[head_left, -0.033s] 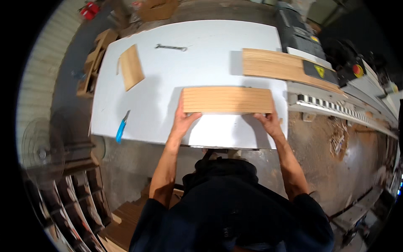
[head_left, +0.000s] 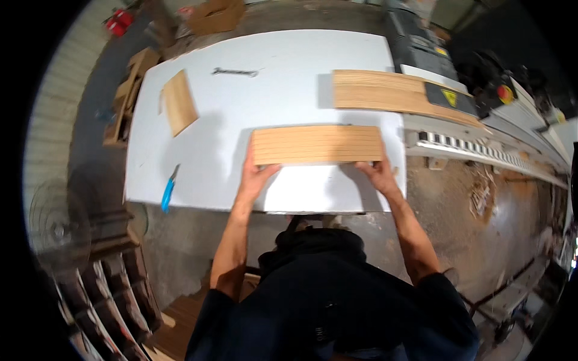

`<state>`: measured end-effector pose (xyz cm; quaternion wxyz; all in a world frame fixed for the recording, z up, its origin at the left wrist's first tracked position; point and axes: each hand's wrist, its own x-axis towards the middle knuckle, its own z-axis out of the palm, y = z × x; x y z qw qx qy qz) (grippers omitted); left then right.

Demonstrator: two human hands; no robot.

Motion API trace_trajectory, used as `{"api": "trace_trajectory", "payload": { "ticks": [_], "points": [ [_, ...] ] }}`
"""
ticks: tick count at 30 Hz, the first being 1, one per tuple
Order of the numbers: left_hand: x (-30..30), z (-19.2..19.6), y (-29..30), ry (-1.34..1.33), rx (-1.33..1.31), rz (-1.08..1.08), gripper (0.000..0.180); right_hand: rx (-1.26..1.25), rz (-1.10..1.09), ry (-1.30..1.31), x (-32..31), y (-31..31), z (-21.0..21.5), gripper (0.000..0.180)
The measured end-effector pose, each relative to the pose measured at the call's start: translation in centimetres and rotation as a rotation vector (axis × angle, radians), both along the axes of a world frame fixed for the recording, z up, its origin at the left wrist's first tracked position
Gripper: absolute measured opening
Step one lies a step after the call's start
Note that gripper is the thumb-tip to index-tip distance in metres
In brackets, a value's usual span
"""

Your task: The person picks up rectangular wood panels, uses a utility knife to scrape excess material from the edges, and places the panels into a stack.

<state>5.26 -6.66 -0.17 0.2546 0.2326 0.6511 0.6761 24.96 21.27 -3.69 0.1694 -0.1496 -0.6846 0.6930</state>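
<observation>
A stack of several light wooden boards (head_left: 316,144) lies crosswise in front of me over the white tabletop, its long seams running left to right. My left hand (head_left: 255,177) is closed on its left end, thumb along the near side. At the opposite end my right hand (head_left: 376,171) grips it the same way. Both hands' remaining fingers are partly hidden behind the ends. Whether the stack rests on the table or is slightly raised, I cannot tell.
On the white table (head_left: 283,51) lie a wrench (head_left: 235,72), a wooden board piece (head_left: 179,103) and a blue-handled knife (head_left: 169,191). Longer boards (head_left: 379,90) sit at the right on a machine with a red button (head_left: 504,94). Divided shelving (head_left: 102,295) stands lower left.
The whole view has shifted slightly, with the table and its things a little farther left. My hands keep the same hold on the stack of boards.
</observation>
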Motion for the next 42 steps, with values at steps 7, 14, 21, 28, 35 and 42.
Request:
{"api": "trace_trajectory", "payload": {
  "ticks": [7,14,21,28,35,42],
  "points": [
    [-0.8,-0.1,-0.3,0.016,-0.026,-0.028,0.094,0.069,0.014,0.015,-0.3,0.6,1.1,0.108],
    [-4.3,0.5,-1.5,-0.003,-0.189,-0.268,0.1,0.233,0.121,-0.075,-0.8,2.9,2.5,0.112],
    [-5.0,-0.6,-1.5,0.021,-0.29,-0.265,0.099,0.226,0.085,-0.224,-0.4,3.5,2.5,0.107],
    [-4.0,2.8,-5.8,0.108,-0.316,-0.174,0.091,0.297,0.258,-0.302,-2.4,2.1,6.3,0.106],
    [-0.3,13.3,-12.5,-0.531,-0.322,0.303,0.081,-0.328,0.528,-0.697,-12.8,-2.9,13.7,0.083],
    [6.8,14.5,-23.4,-0.712,-0.362,0.619,0.081,-0.253,0.932,-0.84,-19.3,-11.8,13.9,0.085]
  ]
}}
